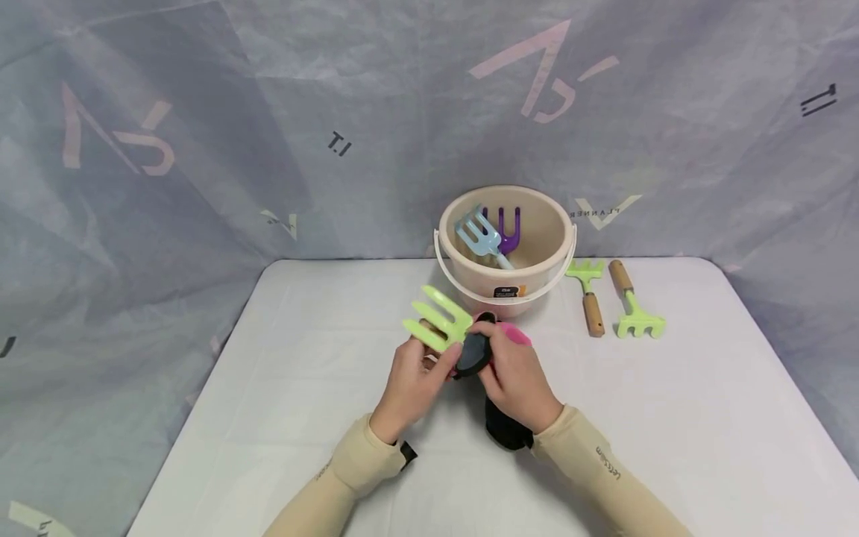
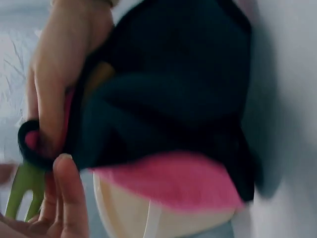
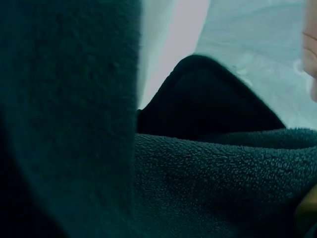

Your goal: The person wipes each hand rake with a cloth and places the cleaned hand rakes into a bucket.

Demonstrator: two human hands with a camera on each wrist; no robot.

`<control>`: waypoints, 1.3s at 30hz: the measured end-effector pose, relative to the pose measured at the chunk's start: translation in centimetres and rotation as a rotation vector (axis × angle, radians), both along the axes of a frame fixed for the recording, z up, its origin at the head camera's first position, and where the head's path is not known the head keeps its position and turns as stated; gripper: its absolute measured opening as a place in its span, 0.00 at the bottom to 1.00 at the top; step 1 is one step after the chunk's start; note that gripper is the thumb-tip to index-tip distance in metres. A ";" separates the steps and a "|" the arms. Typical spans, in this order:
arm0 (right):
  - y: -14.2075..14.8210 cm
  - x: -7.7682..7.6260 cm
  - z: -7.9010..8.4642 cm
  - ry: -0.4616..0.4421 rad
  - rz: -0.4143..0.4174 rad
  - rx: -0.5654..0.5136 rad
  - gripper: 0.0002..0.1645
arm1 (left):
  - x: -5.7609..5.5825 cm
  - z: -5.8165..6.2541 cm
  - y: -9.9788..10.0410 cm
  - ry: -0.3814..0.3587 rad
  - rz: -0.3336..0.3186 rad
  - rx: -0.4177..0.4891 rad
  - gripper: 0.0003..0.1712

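My left hand point(image 1: 411, 380) holds a light-green hand fork point(image 1: 439, 321) near the base of its tines, which point up and left. A dark grey, fuzzy cloth point(image 1: 474, 353) with black edging and a pink side wraps about the fork's handle. My right hand point(image 1: 520, 377) grips this cloth close to the left fingertips. In the left wrist view, part of a wooden handle point(image 2: 100, 78) shows inside the cloth's fold. Dark cloth point(image 3: 213, 178) fills most of the right wrist view, hiding the right fingers.
Behind the hands stands a cream bucket point(image 1: 463, 265) with a white handle, holding a light-blue fork point(image 1: 483, 235) and a purple fork point(image 1: 511, 237). To its right, a green rake point(image 1: 592, 309) and another green rake point(image 1: 631, 306) lie on the white table point(image 1: 705, 418). Printed fabric hangs behind.
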State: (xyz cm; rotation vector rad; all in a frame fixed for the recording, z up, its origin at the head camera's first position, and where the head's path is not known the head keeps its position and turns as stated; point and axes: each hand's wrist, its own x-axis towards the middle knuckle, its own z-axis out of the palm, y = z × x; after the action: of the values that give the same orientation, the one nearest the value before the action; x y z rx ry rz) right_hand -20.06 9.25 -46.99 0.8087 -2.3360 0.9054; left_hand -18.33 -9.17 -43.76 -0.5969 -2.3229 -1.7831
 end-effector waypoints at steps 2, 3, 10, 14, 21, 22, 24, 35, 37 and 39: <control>-0.2 0.1 -0.1 0.009 0.025 0.031 0.26 | 0.4 0.7 0.2 -0.017 0.006 0.011 0.09; -0.2 0.1 -0.1 0.001 0.042 0.030 0.25 | 0.5 1.1 0.2 -0.021 0.006 0.022 0.08; -0.1 0.0 0.3 -0.152 0.230 -0.181 0.24 | 0.7 1.9 -0.3 0.043 -0.052 0.044 0.06; -0.2 0.1 0.2 -0.253 0.324 -0.365 0.25 | 0.0 0.4 -0.7 0.071 -0.103 0.105 0.09; -0.8 0.7 0.0 -0.461 0.321 -0.669 0.31 | -0.7 -1.1 -0.6 0.124 -0.067 0.132 0.09; -0.8 0.7 0.1 -0.501 0.326 -0.685 0.30 | -0.8 -1.2 -0.7 0.122 -0.063 0.135 0.08; -0.6 0.6 0.1 -0.594 0.354 -0.697 0.26 | -0.9 -1.3 -0.7 0.111 -0.068 0.142 0.07; 1.3 -0.1 -0.2 -0.926 0.636 -0.564 0.33 | -1.1 -0.9 -1.6 0.129 -0.237 0.039 0.08; 1.6 0.0 -0.3 -0.995 0.738 -0.607 0.33 | -1.1 -0.7 -1.8 0.161 -0.285 0.004 0.09; 1.9 0.2 -0.3 -1.075 0.821 -0.651 0.32 | -1.1 -0.6 -2.0 0.185 -0.332 -0.016 0.11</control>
State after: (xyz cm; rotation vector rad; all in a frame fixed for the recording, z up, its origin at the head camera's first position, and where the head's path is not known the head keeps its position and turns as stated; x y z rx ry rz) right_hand -19.87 11.15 -47.30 1.1534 -2.0772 2.8248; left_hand -19.46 -11.12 -44.34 -1.1553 -2.2148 -1.7469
